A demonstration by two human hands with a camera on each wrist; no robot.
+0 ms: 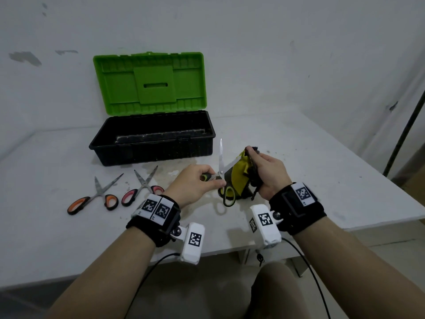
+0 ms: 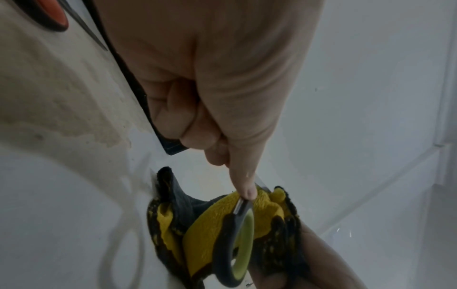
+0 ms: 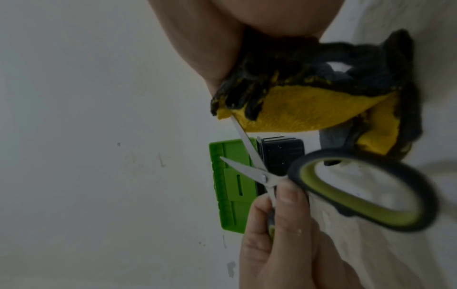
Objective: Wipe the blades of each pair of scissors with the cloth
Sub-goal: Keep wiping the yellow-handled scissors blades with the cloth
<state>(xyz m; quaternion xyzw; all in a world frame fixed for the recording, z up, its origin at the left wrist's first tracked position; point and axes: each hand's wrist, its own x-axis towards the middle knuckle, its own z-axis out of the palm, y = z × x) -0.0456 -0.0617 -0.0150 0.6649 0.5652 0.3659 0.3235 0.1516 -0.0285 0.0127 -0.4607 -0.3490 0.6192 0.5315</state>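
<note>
Left hand (image 1: 195, 183) pinches one handle of the green-handled scissors (image 1: 224, 178), held above the table (image 1: 322, 171) with blades spread. Right hand (image 1: 268, 173) grips the yellow cloth (image 1: 239, 178), folded round the right blade; the other blade points up, bare. Orange-handled scissors (image 1: 96, 196) and pink-handled scissors (image 1: 142, 187) lie left, untouched.

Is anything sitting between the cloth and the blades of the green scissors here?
Nothing visible. The right hand already has the cloth wrapped on one blade of the green scissors, which the left hand holds open.
</note>
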